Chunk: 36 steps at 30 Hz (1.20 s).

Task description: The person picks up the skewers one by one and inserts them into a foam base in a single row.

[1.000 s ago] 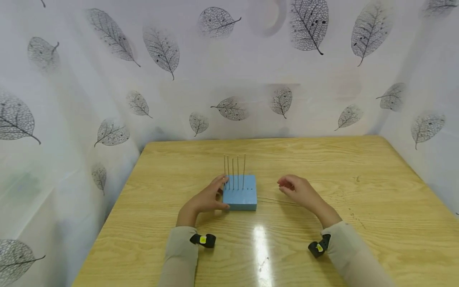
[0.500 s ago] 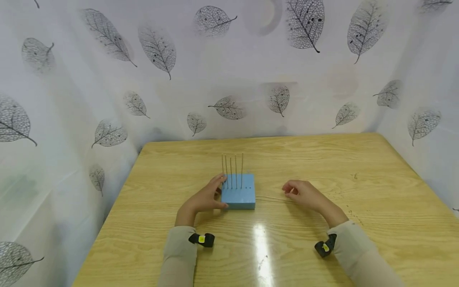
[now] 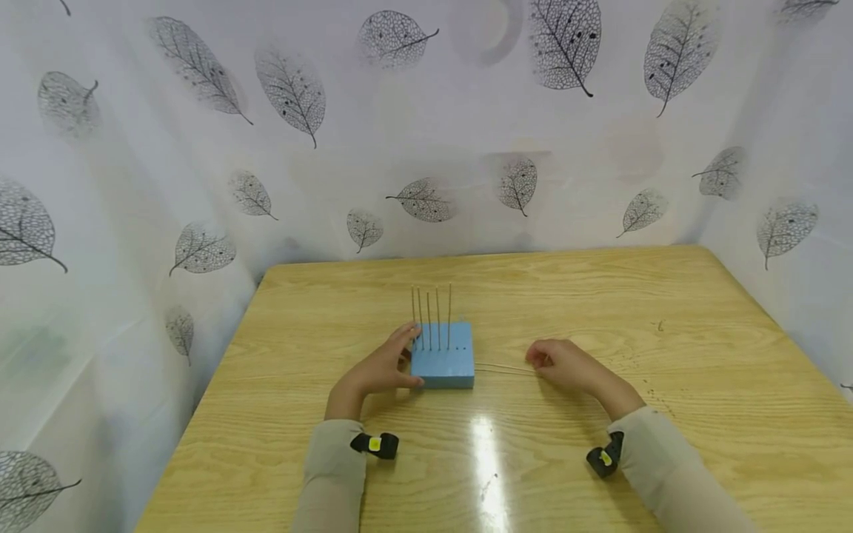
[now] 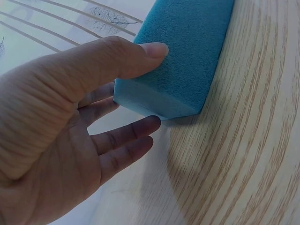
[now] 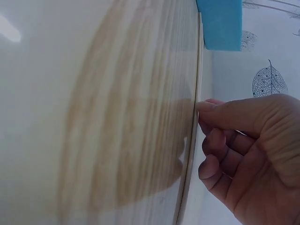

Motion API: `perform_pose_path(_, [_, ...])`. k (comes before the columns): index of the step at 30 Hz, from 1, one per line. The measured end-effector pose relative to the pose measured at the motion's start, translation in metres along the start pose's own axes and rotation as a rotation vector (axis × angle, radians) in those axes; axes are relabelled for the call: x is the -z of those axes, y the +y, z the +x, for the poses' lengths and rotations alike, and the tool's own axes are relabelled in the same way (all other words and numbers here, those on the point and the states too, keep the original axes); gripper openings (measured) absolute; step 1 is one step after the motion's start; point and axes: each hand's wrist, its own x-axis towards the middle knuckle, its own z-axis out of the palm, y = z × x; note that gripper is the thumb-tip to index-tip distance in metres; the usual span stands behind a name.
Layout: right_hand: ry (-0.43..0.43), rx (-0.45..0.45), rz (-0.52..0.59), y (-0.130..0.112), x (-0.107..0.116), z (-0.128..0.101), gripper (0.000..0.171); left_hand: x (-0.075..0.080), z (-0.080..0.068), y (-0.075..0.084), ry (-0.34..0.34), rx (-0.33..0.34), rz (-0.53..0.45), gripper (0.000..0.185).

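A blue foam block (image 3: pixel 442 363) lies on the table with several thin sticks (image 3: pixel 438 318) upright in a row of holes. Two holes at the row's right end hold no stick. My left hand (image 3: pixel 381 368) grips the block's left end, thumb on the front face (image 4: pixel 157 51) and other fingers toward the back. To the right of the block, two thin sticks (image 3: pixel 503 368) lie flat on the tabletop. My right hand (image 3: pixel 566 364) is down at them. In the right wrist view, its thumb and forefinger pinch at a stick (image 5: pixel 198 79), the other fingers curled.
The wood-grain table (image 3: pixel 293 311) reaches back to a white curtain (image 3: pixel 300 185) printed with leaves. Each wrist wears a black strap-on camera (image 3: pixel 376 445). Light glares off the tabletop in front of the block.
My right hand has moved slightly right and down onto the lying sticks, its thumb and forefinger closing together. My left hand stays on the block. The head view has shifted slightly.
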Motion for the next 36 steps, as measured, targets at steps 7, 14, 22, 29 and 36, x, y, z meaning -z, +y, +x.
perform_pose_path(7, [-0.022, 0.005, -0.023, 0.001, -0.001, 0.005, 0.012, 0.001, -0.001, 0.000, -0.002, 0.000, 0.005, 0.089])
perform_pose_path(14, [-0.027, 0.000, -0.025, 0.002, -0.002, 0.006, 0.012, 0.001, -0.001, 0.000, -0.001, 0.002, 0.006, 0.092])
perform_pose_path(22, [-0.019, 0.020, -0.072, 0.003, 0.000, 0.005, 0.013, 0.001, -0.001, -0.001, -0.006, 0.012, 0.003, 0.092])
perform_pose_path(29, [0.022, -0.010, -0.129, -0.003, 0.011, 0.002, 0.016, 0.001, 0.000, -0.001, -0.005, 0.005, 0.016, 0.091])
perform_pose_path(36, [0.133, 0.056, -0.143, -0.009, 0.019, 0.006, 0.011, 0.001, 0.001, -0.001, 0.005, 0.011, 0.041, 0.090])
